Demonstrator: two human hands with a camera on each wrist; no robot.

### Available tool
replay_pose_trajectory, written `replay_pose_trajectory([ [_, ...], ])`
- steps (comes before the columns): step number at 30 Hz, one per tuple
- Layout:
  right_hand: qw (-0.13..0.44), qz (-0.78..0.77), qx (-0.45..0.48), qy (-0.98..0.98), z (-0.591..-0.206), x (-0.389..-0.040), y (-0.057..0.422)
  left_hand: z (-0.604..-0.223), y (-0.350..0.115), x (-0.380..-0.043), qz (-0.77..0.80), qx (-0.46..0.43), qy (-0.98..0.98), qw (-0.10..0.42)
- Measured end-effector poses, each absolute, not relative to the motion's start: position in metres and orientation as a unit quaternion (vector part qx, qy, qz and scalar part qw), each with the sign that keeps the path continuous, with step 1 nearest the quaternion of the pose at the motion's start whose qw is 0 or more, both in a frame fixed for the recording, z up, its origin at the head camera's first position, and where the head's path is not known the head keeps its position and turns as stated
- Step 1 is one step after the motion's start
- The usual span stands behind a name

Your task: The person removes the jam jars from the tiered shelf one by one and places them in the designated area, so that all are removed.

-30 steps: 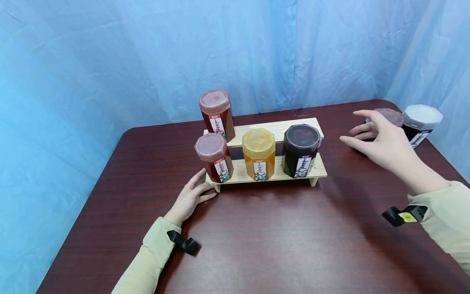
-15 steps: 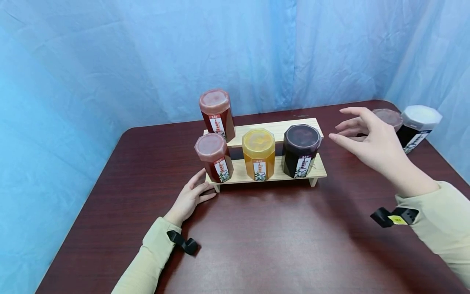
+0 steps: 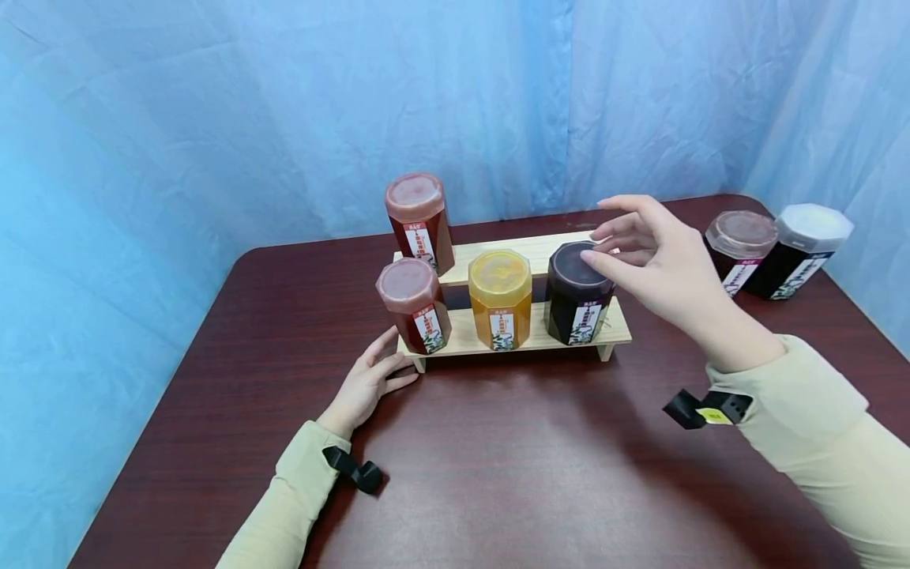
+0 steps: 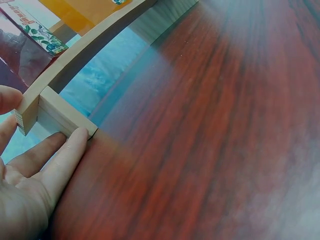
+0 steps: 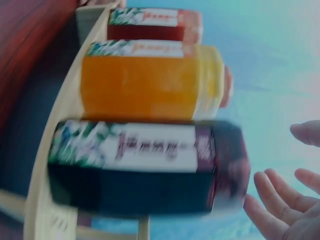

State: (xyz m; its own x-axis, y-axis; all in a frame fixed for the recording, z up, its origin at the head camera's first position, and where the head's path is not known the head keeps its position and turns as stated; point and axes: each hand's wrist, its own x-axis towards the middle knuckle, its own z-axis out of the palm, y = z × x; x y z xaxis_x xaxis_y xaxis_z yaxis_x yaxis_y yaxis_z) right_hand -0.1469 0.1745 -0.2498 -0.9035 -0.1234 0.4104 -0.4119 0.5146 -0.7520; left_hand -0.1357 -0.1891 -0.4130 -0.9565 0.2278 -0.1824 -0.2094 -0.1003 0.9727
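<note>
A two-tier wooden rack (image 3: 465,322) stands mid-table. On its lower shelf are a dark red jar (image 3: 419,316), a yellow jar (image 3: 502,304) and a dark purple jar (image 3: 577,296). Another red jar (image 3: 419,213) stands at the left of the upper shelf. My left hand (image 3: 361,389) touches the rack's left end, its straight fingers (image 4: 67,155) against the leg and shelf edge. My right hand (image 3: 664,265), thumb and fingers spread apart, is over the right end of the rack and overlaps the purple jar's lid. In the right wrist view its fingers (image 5: 275,200) are beside that lid, holding nothing.
Two more dark jars, one with a brownish lid (image 3: 742,229) and one with a white lid (image 3: 814,225), stand at the table's back right. A blue curtain (image 3: 426,95) hangs behind the reddish-brown table (image 3: 498,466).
My right hand has moved left from beside the two dark jars to the purple jar on the rack, uncovering the brownish-lidded jar. My left hand stays at the rack's end.
</note>
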Motion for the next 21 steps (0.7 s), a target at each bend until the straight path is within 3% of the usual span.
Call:
replay_pose_trajectory([
  [11, 0.123, 0.492, 0.177, -0.844, -0.24, -0.152, 0.139, -0.412, -0.189, -0.137, 0.745, 0.012, 0.651, 0.147],
  [21, 0.026, 0.55, 0.144, -0.822, -0.237, -0.168, 0.101, -0.413, -0.188, -0.137, 0.743, 0.012, 0.652, 0.149],
])
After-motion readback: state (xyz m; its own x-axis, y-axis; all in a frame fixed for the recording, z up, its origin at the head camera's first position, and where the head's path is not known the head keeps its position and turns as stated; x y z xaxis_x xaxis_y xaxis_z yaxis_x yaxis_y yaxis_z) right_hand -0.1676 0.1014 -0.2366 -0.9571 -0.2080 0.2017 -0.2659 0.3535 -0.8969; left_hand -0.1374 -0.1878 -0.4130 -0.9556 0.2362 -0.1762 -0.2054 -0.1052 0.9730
